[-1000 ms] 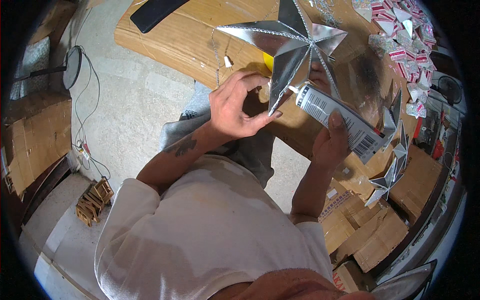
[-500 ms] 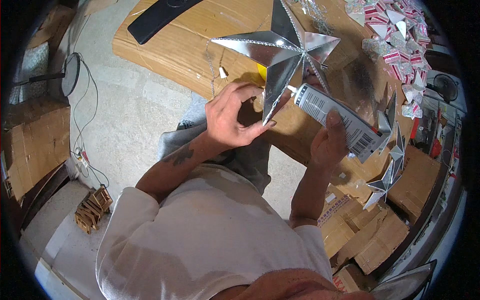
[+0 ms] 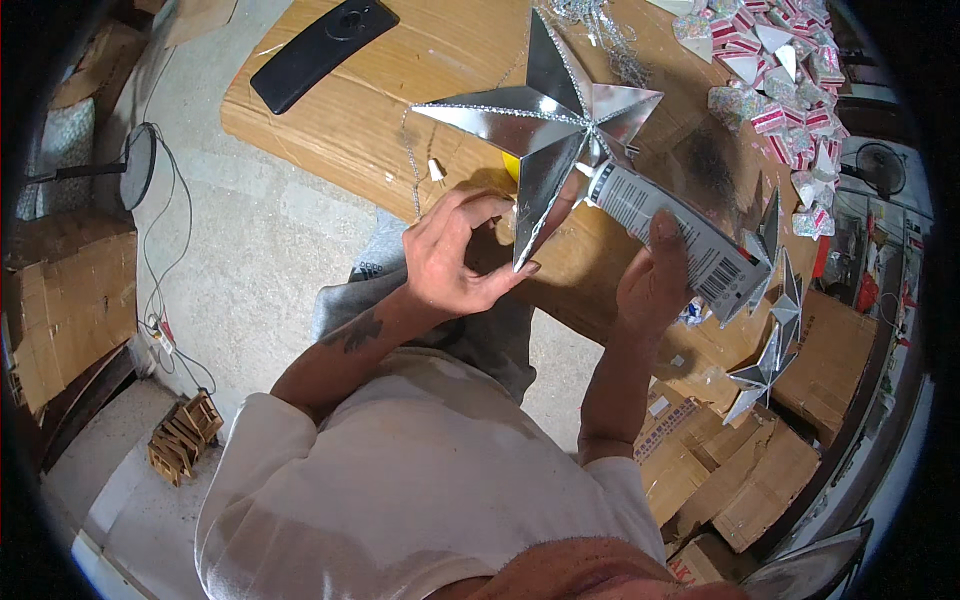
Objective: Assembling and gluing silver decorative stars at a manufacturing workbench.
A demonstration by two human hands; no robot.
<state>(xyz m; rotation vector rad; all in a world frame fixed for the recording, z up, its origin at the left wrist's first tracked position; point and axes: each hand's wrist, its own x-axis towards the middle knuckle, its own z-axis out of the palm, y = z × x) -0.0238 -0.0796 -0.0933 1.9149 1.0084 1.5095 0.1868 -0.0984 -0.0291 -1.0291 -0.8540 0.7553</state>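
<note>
A shiny silver five-pointed star (image 3: 548,172) is held up over the table, with beaded silver trim along some of its ridges. My left hand (image 3: 450,255) pinches its lowest point between thumb and fingers. In my right hand (image 3: 655,275) is a grey-and-white glue tube (image 3: 680,235), tilted so its white nozzle sits against the ridge of that lower arm. A line of whitish glue runs along the ridge below the nozzle. Something yellow (image 3: 511,166) shows partly behind the star. Left of it lies a small white cone-shaped piece (image 3: 436,170) beside a thin beaded strand (image 3: 413,150).
On the cardboard-covered table (image 3: 300,150) lies a black curved object (image 3: 325,55). Tangled silver bead strands (image 3: 600,35) are at the back, with a heap of glittery pink-and-white pieces (image 3: 775,75) far right. More silver stars (image 3: 778,330) stand at the right edge, near cardboard boxes (image 3: 830,355).
The nozzle has moved up the star's ridge toward its centre. In the picture, the star sits slightly lower and left, and more of the table's far side shows.
</note>
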